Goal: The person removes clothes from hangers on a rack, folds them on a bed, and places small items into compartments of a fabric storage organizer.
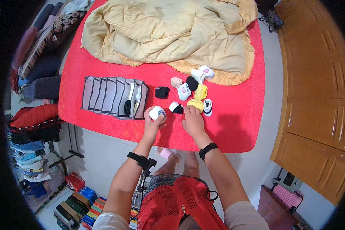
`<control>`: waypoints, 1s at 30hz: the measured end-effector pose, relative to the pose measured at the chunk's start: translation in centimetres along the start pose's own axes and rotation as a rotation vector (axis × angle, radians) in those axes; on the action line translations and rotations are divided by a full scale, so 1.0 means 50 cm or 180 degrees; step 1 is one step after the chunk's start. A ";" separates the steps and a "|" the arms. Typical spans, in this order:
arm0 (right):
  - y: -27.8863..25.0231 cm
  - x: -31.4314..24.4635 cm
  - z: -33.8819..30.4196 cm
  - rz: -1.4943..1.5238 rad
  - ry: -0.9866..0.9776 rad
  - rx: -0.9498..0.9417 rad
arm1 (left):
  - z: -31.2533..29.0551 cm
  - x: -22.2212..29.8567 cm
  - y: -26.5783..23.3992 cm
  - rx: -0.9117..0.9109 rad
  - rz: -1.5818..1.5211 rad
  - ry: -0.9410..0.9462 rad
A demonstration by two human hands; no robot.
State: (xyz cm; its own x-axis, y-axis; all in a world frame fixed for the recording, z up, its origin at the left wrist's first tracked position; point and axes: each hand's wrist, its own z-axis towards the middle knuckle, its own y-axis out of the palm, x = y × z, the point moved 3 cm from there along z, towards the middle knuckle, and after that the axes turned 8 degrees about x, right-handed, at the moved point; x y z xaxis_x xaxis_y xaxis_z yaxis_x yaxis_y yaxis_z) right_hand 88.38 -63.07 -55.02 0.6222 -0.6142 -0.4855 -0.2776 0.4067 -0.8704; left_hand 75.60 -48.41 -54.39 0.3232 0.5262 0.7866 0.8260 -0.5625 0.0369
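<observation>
My left hand (pixel 155 122) is closed around a rolled white sock (pixel 157 112) with a dark bluish print. Over the red bed cover, my right hand (pixel 193 122) has its thumb apart from its bent fingers. Those fingertips meet the edges of a black-and-white sock (pixel 175 107) and a yellow sock (pixel 196 104). Just right of them lies a white sock with dark bands (pixel 207 107). Farther back are another yellow sock (pixel 201 92), a white sock with a pink print (pixel 184 92), a black sock (pixel 192 82) and a beige one (pixel 176 82).
Left of my hands, a grey divided organizer (pixel 97 94) holds white and black socks in its right compartments. A black sock bundle (pixel 162 92) sits beside it. A yellow quilt (pixel 161 34) covers the far bed. Wooden cabinets (pixel 314 107) line the right; folded clothes (pixel 32 161) hang left.
</observation>
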 end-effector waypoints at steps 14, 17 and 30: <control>0.066 0.018 -0.036 -0.1258 0.0085 -0.0007 | -0.053 -0.053 -0.066 -0.0230 0.0309 0.0009; 0.031 0.006 -0.037 -0.0495 0.0460 0.0262 | -0.060 -0.039 -0.092 -0.0232 0.0345 0.0023; 0.039 -0.230 0.109 0.4418 0.0973 -0.0941 | -0.062 0.112 -0.143 0.0136 -0.0814 0.0754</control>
State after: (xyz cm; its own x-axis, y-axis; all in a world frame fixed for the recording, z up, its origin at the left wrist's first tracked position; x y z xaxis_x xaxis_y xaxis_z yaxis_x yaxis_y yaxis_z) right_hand 84.67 -51.55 -50.67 -0.4350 0.0180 -0.9002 -0.6761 0.6538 0.3398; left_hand 70.06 -43.39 -48.33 -0.0088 0.4812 0.8766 0.8866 -0.4016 0.2294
